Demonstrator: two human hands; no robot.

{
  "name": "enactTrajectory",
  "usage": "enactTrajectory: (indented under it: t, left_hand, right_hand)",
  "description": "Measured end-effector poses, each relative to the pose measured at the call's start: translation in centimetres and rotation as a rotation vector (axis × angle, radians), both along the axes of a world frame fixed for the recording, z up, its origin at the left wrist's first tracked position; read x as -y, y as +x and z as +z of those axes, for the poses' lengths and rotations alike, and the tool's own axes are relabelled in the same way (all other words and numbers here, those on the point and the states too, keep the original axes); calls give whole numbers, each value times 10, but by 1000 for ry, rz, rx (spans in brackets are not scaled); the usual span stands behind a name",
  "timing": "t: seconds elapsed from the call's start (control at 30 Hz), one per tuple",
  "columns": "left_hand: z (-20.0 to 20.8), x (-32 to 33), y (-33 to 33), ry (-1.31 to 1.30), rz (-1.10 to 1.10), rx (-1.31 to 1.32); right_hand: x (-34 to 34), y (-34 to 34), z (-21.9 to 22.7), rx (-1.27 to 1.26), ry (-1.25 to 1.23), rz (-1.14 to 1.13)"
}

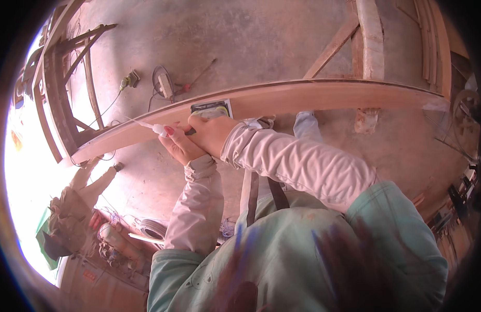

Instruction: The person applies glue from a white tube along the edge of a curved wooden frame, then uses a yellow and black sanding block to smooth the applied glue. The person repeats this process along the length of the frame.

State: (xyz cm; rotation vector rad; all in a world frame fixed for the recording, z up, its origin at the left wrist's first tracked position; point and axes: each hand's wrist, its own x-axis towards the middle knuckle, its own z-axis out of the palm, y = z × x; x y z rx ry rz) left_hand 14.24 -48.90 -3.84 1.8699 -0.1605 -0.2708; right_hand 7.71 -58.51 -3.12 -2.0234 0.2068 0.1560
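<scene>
The left hand's (182, 147) grip pinches a white bottle (159, 130), nozzle toward 10 o'clock; the right hand's (217, 134) grip wraps a sander (209, 111) at 11, over the long board (302, 96) (floor (235, 47) stretches past its far edge, toward 12).

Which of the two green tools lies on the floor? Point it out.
The green floor tool, beyond the plank, left of the white block; the other green tool is at the plank, by the right grip.
</scene>
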Motion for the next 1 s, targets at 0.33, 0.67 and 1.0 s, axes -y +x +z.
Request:
enactTrajectory:
  t: [0.33, 0.67, 1.0]
  left_hand:
    - [0, 18, -9, -122, 26, -69]
    - [4, 91, -92, 209, -322, 47]
    - [-35, 39, -106, 289, -449, -205]
  right_hand:
    - [12, -6, 9, -90, -72, 32]
    - [66, -108, 27, -372, -252, -238]
    - [74, -255, 21, -252, -498, -570]
